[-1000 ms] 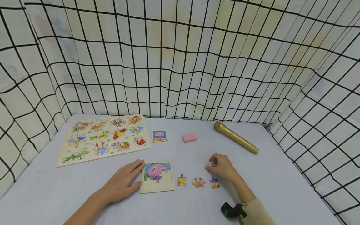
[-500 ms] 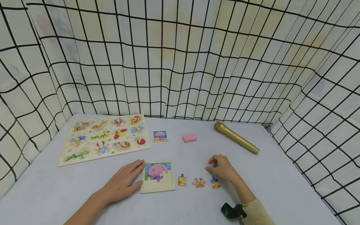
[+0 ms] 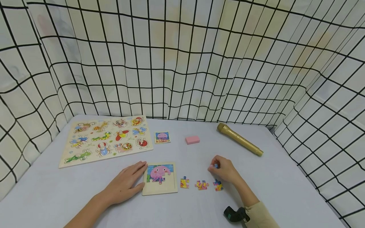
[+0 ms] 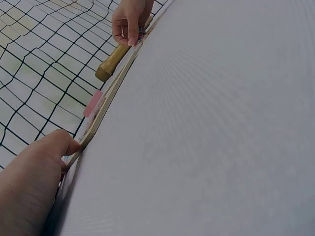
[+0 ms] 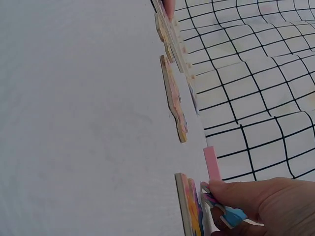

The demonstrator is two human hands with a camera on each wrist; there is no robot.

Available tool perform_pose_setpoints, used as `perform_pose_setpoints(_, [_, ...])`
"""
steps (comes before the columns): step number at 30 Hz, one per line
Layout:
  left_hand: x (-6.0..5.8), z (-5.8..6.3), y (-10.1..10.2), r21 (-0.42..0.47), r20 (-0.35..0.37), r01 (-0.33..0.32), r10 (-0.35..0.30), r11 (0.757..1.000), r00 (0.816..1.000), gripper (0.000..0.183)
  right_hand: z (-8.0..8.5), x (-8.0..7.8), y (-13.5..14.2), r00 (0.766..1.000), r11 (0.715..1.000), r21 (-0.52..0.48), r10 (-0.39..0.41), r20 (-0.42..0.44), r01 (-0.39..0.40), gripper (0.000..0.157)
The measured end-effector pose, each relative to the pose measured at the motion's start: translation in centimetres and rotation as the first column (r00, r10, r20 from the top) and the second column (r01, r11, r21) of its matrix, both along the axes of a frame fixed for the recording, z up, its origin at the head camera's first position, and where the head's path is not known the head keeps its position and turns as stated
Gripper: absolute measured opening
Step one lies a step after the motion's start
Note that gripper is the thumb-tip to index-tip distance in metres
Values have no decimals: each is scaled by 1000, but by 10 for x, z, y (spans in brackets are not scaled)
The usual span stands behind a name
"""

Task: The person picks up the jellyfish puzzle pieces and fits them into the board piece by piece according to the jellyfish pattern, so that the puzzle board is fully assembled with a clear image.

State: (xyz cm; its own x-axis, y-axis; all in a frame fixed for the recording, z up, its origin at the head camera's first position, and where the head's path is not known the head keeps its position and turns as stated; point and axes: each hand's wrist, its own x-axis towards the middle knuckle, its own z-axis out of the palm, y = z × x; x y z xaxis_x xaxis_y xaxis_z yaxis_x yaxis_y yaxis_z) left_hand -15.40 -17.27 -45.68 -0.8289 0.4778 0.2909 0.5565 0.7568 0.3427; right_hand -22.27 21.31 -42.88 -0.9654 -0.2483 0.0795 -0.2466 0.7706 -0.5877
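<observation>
White worktop, net behind. Near left, the left hand, fingers straight, touches an octopus puzzle board. Right, the right hand pinches a blue jigsaw piece; picking it up seems the step, next it likely needs lining up.

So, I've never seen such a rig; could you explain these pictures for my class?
No machine: a person works with a bare left hand and right hand. The wide picture comes from a camera on the head; the two tilted ones from cameras on each wrist. The left hand touches a puzzle tray partly filled with a pink sea creature. The right hand pinches a puzzle piece. Three loose pieces lie beside the puzzle tray. Farther back on the table are a large picture board, a picture card, a pink block and a gold microphone.
</observation>
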Motion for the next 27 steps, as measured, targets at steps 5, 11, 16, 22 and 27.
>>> perform_pose_setpoints(5, [0,1,-1,-5,10,-3,3,1000,1000,60,3,0,-3,1000,1000,-26,0,13,0,11])
perform_pose_setpoints(11, [1,2,-1,-2,11,-6,6,1000,1000,59,8,-1,-10,999,997,-65,36,1,-35,6])
perform_pose_setpoints(16, [1,2,0,-1,17,-7,7,1000,1000,59,10,-3,-19,997,993,-88,80,-18,-81,5])
perform_pose_setpoints(22, [1,1,0,2,18,-7,7,1000,1000,59,10,-5,-30,988,982,-117,145,-55,-151,4])
perform_pose_setpoints(27, [1,1,0,3,16,-5,5,1000,1000,59,9,-8,-42,974,970,-116,203,-98,-213,4])
